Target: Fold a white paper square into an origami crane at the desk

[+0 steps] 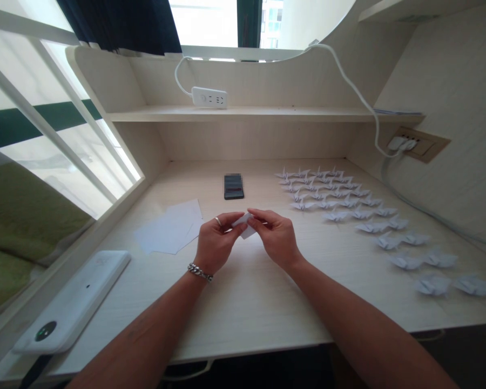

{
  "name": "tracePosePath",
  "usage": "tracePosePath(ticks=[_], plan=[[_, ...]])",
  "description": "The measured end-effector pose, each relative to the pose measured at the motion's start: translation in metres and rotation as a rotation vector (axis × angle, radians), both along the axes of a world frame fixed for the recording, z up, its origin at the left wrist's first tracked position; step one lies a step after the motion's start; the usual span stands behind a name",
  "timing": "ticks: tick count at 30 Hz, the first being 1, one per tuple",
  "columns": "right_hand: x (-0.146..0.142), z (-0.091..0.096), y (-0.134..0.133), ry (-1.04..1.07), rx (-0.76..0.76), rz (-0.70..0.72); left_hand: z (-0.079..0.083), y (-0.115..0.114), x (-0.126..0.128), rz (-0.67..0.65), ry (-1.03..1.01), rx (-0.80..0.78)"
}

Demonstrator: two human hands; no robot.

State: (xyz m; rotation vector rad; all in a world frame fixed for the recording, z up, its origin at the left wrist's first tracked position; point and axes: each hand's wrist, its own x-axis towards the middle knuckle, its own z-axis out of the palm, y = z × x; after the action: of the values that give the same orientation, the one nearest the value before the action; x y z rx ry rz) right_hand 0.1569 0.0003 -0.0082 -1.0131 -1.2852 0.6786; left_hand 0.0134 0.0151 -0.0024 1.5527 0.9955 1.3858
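Observation:
A small piece of folded white paper (248, 232) is held between my two hands above the middle of the desk. My left hand (217, 237), with a ring and a chain bracelet, pinches its left side between thumb and fingers. On the other side my right hand (278, 235) grips the paper's upper right edge, thumb against forefinger. Fingers cover part of the folds. Flat white paper sheets (168, 227) lie overlapping just left of my left hand. Rows of folded white paper cranes (338, 215) stand on the desk to the right.
Beyond my hands lies a dark phone (234, 186). A white power bank (75, 302) with a cable sits at the left edge. On the back shelf (267, 113) rests a power strip (209, 98). A white cord (352, 81) runs down to the wall socket (423, 145).

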Motion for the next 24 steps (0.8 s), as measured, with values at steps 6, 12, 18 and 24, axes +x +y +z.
tracePosePath(ticks=[6,12,18,24], plan=[[-0.0001,0.0005,-0.0018,-0.036,0.035,0.001,0.0017,0.0005,-0.0003,0.025,-0.029,-0.039],[-0.0014,-0.0009,-0.0003,0.037,-0.050,0.017,0.0028,-0.0002,-0.0006,0.043,-0.022,-0.027],[-0.0008,0.0014,-0.0019,0.049,-0.016,0.032,0.0026,-0.0007,-0.0003,0.018,-0.068,-0.037],[-0.0016,0.0022,-0.0040,0.067,-0.004,0.016,0.0035,-0.0012,-0.0012,0.056,-0.026,0.013]])
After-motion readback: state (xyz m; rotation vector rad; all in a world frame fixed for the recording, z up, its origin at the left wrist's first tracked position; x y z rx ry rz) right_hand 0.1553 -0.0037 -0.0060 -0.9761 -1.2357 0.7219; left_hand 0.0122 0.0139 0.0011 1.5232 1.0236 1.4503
